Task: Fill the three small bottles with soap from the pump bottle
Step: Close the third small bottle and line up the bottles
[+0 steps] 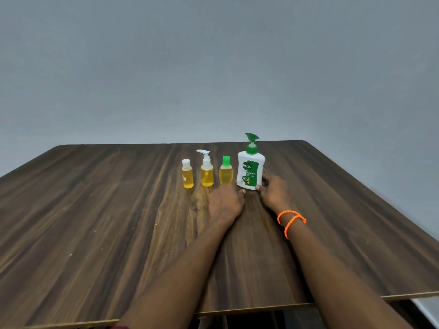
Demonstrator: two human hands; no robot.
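Landmark: white pump bottle (250,170) with green pump head and green label, upright on the dark wood table (95,210), toward its far edge. Right hand (274,192) curls around the bottle's lower right side, thumb tip on the front near the base; the fingers go behind the bottle and are hidden. Orange beaded bracelet (291,222) doubled on that wrist. Left hand (224,201) lies palm-down on the table just in front and left of the bottle, fingers loose, holding nothing; whether a fingertip touches the bottle's base cannot be told. Left of the pump bottle, in a row: green-capped bottle (226,171), small pump-top bottle (206,169), white-capped bottle (187,174), all upright, all showing yellow liquid. Small print on the labels is unreadable. Both forearms are cut off at the lower frame edge.
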